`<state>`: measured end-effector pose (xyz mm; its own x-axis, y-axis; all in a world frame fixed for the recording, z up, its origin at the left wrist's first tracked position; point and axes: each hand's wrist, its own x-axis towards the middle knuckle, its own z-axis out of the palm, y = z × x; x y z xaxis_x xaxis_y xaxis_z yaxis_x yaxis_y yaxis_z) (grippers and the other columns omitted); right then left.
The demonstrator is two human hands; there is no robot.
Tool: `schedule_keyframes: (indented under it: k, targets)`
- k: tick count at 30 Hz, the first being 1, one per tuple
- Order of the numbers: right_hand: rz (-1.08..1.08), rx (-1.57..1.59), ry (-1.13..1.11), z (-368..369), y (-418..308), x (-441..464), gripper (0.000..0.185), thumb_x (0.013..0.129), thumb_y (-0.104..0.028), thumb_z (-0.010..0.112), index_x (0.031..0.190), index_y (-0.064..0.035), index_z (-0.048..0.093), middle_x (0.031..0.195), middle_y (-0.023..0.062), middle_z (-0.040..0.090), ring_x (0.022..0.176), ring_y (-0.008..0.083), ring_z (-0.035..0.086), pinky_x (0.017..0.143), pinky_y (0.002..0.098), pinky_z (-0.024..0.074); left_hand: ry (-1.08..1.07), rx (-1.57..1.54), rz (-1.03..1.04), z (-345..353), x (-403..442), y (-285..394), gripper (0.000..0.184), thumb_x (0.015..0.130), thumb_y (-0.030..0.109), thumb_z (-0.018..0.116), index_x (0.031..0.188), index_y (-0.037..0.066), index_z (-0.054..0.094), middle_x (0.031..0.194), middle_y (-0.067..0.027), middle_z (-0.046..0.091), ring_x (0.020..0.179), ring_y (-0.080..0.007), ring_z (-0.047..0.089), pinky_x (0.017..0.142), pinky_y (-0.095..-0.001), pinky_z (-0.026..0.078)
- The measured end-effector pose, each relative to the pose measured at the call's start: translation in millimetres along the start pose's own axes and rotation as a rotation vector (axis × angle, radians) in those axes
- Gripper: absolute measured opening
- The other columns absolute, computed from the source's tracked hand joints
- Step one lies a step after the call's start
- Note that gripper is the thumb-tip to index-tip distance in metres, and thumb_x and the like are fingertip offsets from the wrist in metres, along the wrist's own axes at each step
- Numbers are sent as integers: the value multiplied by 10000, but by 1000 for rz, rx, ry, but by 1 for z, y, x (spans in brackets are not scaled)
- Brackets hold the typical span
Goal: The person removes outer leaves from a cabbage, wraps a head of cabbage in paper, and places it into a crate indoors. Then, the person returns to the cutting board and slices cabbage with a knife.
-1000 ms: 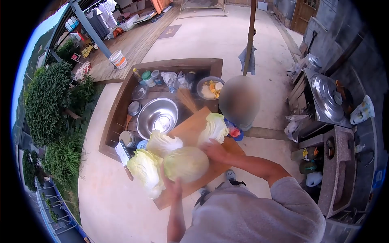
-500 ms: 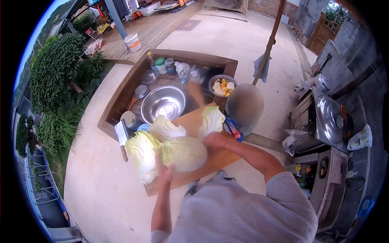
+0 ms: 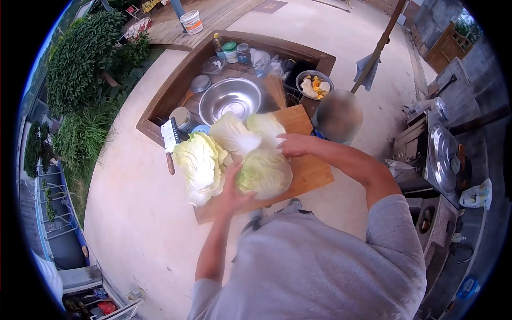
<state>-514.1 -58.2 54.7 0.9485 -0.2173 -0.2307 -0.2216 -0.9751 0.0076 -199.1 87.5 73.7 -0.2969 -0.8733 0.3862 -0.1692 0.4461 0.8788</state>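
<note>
A pale green head of Chinese cabbage (image 3: 265, 175) lies on a wooden cutting board (image 3: 306, 168). My left hand (image 3: 232, 193) grips its left side, thumb and fingers spread around it. Behind the cabbage, my right hand (image 3: 294, 145) has its fingers closed on the edge of a loose cabbage leaf (image 3: 265, 128). That leaf overlaps another loose leaf (image 3: 233, 133) to its left. Left of my left hand sits a pile of leafy cabbage (image 3: 200, 168) at the board's edge. A cleaver (image 3: 170, 137) with a wooden handle rests beside the pile.
Beyond the board stands a steel basin (image 3: 229, 101) in a wooden-framed table (image 3: 160, 104). A bowl of yellow and white pieces (image 3: 314, 87) is at the right corner. Jars, a bottle (image 3: 218, 45) and plastic bags (image 3: 261, 61) stand at the back. A blurred round shape (image 3: 339, 118) is right of the board.
My right hand has carried the loose leaf left, from the board's right side to beside the other leaf. My left hand stays on the cabbage. The view has tilted downward.
</note>
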Motion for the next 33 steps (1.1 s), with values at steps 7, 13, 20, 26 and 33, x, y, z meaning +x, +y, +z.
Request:
schedule_keyframes:
  k: [7,13,20,26,33]
  targets:
    - [71,92,-3,-42,49,9,200,848,-135,663,946,-255,789,1255,9,689,1359,202,494,1240,551,120,-58,75,11,-1,2,9,923,693,379,864,1439,79,411,1489,-196,403,1410,-361,375,1162,-457,315]
    - [219,303,184,-15,26,-4,488,816,-59,699,1261,-257,666,1446,-6,551,1487,255,319,1210,630,112,-34,82,-2,3,7,12,896,734,330,857,1467,67,414,1531,-195,377,1441,-347,346,1173,-444,304]
    - [532,1114,622,18,-44,-24,490,949,-112,548,1436,-96,508,1470,147,513,1399,309,438,1165,377,315,-44,169,-9,12,32,34,783,911,303,689,1547,33,320,1593,-216,307,1472,-356,300,1199,-438,249]
    - [782,887,970,-112,-127,-11,735,859,-267,740,1480,-35,422,1495,211,425,1387,347,419,1119,417,356,6,248,-21,40,59,39,448,1014,83,488,1459,25,477,1435,-187,543,1337,-341,509,1129,-394,367]
    - [1125,586,907,-112,-149,19,922,716,-371,846,1467,-41,425,1498,247,389,1357,406,419,1095,471,384,69,370,153,33,76,16,268,883,-29,657,1144,32,655,1219,-152,695,1053,-317,695,875,-378,571]
